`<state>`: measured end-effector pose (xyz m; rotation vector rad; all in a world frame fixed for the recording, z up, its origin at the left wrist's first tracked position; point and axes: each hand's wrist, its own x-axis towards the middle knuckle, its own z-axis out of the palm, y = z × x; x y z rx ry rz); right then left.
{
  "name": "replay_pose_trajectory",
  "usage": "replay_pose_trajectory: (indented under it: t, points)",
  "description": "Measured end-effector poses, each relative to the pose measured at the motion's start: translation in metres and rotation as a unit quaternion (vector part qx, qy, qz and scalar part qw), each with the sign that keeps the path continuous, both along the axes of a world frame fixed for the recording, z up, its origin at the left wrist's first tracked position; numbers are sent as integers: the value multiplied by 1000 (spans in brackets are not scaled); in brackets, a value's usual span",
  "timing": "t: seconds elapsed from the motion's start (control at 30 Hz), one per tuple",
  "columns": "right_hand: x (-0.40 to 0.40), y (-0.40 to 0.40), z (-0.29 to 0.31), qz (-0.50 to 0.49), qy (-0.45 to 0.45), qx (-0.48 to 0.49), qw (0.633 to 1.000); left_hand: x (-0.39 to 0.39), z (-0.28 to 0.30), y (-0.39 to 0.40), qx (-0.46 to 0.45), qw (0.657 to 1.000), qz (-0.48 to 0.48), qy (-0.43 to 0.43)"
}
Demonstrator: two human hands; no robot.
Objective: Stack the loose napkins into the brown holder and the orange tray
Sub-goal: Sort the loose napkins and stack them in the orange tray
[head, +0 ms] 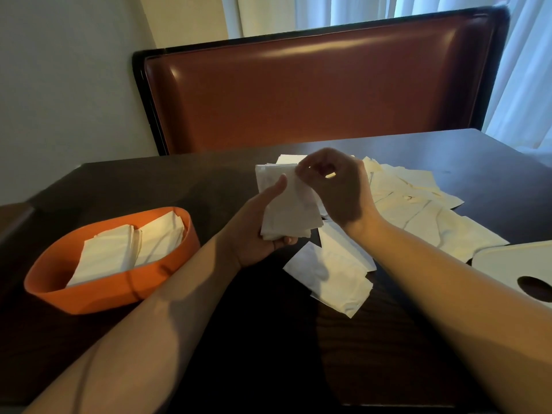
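My left hand (257, 234) grips a small stack of white napkins (286, 210) above the middle of the dark table (209, 180), thumb on top. My right hand (337, 189) pinches the stack's upper right corner. The orange tray (119, 291) sits at the left and holds two rows of stacked napkins (131, 249). Loose napkins (418, 204) lie scattered to the right behind my hands, and a few more loose napkins (331, 273) lie under my right forearm. No brown holder is in view.
A white lid with a dark oval hole (519, 267) lies at the right edge of the table. A brown padded booth seat (313, 91) stands behind the table. Curtains hang at the back right.
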<state>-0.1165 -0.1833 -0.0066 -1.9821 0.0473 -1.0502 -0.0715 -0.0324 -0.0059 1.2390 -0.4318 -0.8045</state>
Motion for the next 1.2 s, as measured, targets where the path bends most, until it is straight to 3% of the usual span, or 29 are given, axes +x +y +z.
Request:
replay_pose_trajectory:
  t: [0.1,0.23,0.37,0.43,0.53,0.77,0.87,1.07,1.2]
  points:
    - [-2,-1,5,0,-10,15,1000,0,1,-2,-5,1000,24,12]
    - [-9,-7,15,108,54,167,979,4,2,-3,-38,997,53,35]
    - [-4,-8,12,46,108,152,981,3,2,-3,-39,996,74,35]
    - [-2,-17,8,12,224,34,974,4,3,-2,-53,993,92,44]
    - [-7,-32,10,14,394,-183,900,6,4,0,-78,987,132,56]
    - [-21,-39,22,45,541,-290,788,9,1,0,-77,986,139,48]
    - [-19,-42,19,95,520,-292,797,9,1,0,-76,988,127,53]
    - [-14,-40,14,107,366,-235,894,13,-1,-1,-70,989,113,64]
    - [-14,-39,22,96,320,-200,921,17,-4,0,-55,987,140,50]
